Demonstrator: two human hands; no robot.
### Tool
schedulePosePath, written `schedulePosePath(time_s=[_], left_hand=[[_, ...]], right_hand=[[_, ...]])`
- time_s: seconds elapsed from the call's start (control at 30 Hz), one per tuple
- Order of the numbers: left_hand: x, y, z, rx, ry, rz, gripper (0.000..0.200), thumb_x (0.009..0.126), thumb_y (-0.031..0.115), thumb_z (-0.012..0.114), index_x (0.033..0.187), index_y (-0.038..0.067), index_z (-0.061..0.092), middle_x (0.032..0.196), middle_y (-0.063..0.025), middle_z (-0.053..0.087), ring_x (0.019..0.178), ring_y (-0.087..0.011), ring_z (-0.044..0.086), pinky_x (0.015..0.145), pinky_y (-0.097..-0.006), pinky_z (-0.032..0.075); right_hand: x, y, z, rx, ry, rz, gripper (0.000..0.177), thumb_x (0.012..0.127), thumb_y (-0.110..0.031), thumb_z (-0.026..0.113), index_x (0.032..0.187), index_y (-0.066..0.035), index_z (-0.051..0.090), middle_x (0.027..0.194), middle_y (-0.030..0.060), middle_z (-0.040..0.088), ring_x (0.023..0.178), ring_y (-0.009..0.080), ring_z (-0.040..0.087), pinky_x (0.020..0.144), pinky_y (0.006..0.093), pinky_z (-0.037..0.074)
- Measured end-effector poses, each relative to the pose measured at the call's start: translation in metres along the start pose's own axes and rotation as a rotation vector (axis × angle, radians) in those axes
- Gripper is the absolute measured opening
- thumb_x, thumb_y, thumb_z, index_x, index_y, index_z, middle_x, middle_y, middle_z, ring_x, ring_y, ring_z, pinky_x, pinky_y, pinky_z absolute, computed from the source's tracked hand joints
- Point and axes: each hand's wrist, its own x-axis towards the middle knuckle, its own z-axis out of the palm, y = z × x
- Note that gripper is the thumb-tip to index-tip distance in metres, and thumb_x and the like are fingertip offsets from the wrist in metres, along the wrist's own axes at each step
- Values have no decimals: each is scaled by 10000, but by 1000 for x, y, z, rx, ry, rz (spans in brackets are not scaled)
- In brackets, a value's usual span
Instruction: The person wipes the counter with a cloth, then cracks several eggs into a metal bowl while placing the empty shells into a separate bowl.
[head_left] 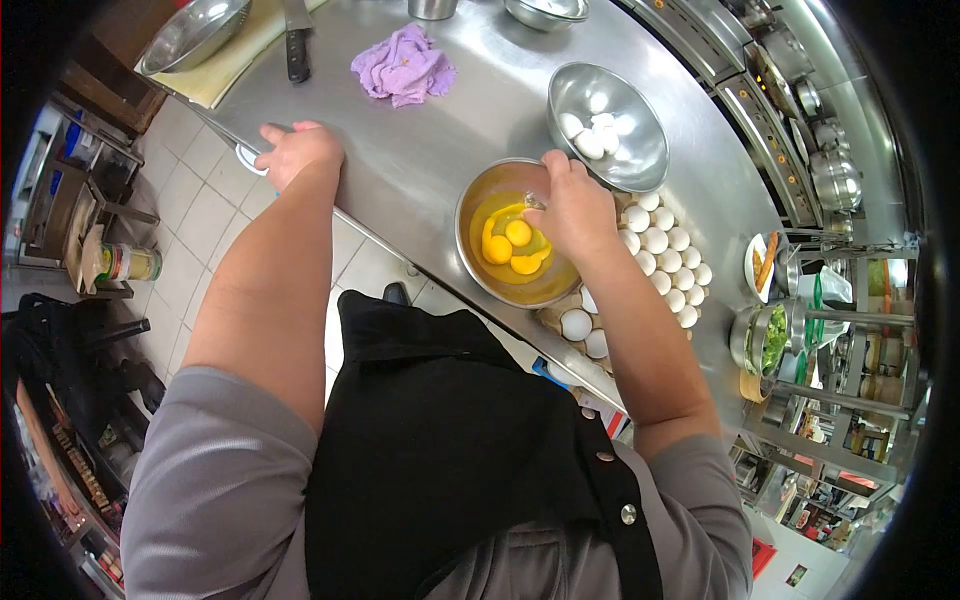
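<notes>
My right hand (575, 207) is over the right side of a metal bowl (473, 262), its fingers closed and turned down. The thumb reaches inside, next to a small clear, glistening bit; I cannot tell what the fingers hold. Several egg yolks (518, 233) lie in egg white in the bowl, one of them spread out. Just beyond stands a second metal bowl (640, 165) with white eggshells (590, 143). White eggs (655, 240) sit in a cardboard tray (551, 318) beside and under my right forearm. My left hand (302, 155) rests at the counter's edge, fingers apart, holding nothing.
On the steel counter (420, 190) lie a crumpled purple cloth (404, 66) and a black-handled knife (297, 52). A metal bowl (195, 35) is on a cutting board (245, 60) at far left. Containers with greens (774, 340) stand right; ovens (755, 120) line the back.
</notes>
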Motion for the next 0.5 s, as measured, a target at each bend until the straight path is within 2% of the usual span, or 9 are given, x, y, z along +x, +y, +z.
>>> schedulePosePath(time_s=[0.07, 0.43, 0.5], left_hand=[[-1, 0, 0, 1, 2, 0, 655, 1046, 414, 435, 1641, 210, 256, 1446, -251, 440, 1202, -413, 644, 938, -544, 569], [-2, 1, -2, -7, -8, -12, 659, 1047, 417, 432, 1646, 214, 245, 1465, -258, 429, 1222, -406, 636, 959, -546, 556], [0, -1, 1, -47, -2, -4, 675, 1031, 416, 447, 1644, 205, 258, 1461, -285, 439, 1235, -442, 617, 985, -550, 533]], right_hand=[[1, -3, -4, 3, -35, 31, 674, 792, -248, 881, 1332, -86, 510, 1240, 190, 655, 1105, 376, 685, 927, 468, 561], [2, -2, -4, 8, -45, 41, 682, 798, -270, 877, 1340, -92, 503, 1231, 185, 661, 1113, 372, 684, 922, 467, 562], [1, -2, -5, 10, -49, 45, 681, 801, -273, 874, 1344, -92, 504, 1231, 186, 662, 1113, 373, 684, 926, 467, 560]])
